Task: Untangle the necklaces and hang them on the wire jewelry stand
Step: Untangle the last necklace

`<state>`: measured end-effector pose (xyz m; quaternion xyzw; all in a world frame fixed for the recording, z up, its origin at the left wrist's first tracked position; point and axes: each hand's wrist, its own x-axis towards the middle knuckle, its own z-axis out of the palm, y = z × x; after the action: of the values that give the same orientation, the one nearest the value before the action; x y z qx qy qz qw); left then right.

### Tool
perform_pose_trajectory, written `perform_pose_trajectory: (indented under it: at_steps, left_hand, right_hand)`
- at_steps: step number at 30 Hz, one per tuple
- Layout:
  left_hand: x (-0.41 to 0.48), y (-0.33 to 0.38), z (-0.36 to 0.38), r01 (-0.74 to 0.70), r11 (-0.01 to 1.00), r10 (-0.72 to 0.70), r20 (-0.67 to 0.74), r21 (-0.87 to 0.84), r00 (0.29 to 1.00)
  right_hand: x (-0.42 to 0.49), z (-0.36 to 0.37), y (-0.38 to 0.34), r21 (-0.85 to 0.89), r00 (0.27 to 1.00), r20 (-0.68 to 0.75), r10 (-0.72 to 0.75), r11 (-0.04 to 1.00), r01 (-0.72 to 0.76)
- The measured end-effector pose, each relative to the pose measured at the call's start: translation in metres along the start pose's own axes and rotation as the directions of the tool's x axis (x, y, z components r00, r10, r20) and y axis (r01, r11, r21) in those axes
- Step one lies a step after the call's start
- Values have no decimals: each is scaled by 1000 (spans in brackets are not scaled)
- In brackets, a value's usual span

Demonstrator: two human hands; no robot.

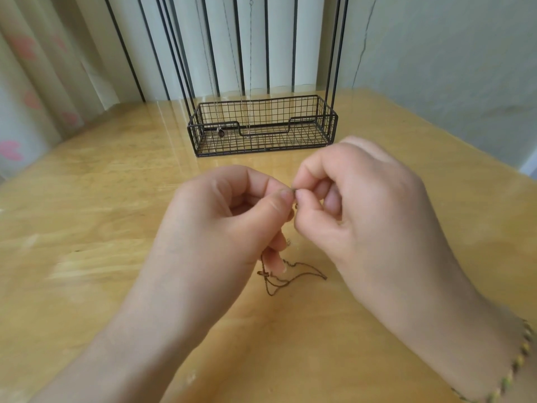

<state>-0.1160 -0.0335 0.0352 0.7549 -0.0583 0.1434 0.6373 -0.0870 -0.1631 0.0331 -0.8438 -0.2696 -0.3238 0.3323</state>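
1. Nearest to you, well in front of the wire jewelry stand, a beaded bracelet of green and yellow beads circles your right wrist.
2. Your left hand and right hand are raised together over the table, straight in front of the stand's basket and apart from it.
3. Your left thumb and forefinger pinch the top of a thin dark necklace. Your right thumb and forefinger pinch it at almost the same spot, so the tips of the two hands nearly touch.
4. The other fingers of both hands are curled in toward the palms. On the left hand the lower fingertips reach down close to the chain.
5. From the pinch the necklace drops between your hands, and its lower part lies on the table in a small tangled loop, nearer to you than the stand.
6. The stand is black wire, with a shallow mesh basket at its foot and tall uprights that run out of the top of the view.
7. Fine hung chains drop from above into the basket, and one on the stand's left side ends in a small dark pendant just inside the front rail.
8. Behind the stand to its left hangs a pale curtain with pink marks. Behind it to its right is a plain wall.
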Motion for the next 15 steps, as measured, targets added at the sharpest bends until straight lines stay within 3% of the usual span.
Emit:
perform_pose_trajectory:
  at_steps: [3,7,13,15]
  left_hand:
    - [0,-1,-1,4,1000,-4,20,-23,1000]
    - [0,-1,-1,-18,1000,19,31,-23,999]
    - [-2,2,2,-152,972,158,-17,179,987]
    - [-2,2,1,-153,976,158,-17,153,987]
  right_hand:
    - [1,-2,1,194,986,109,129,970,-148]
    - [2,-7,4,462,947,230,224,831,-309]
    - [2,-8,10,578,894,363,264,689,-438]
    - [2,-9,11,599,881,388,272,652,-465]
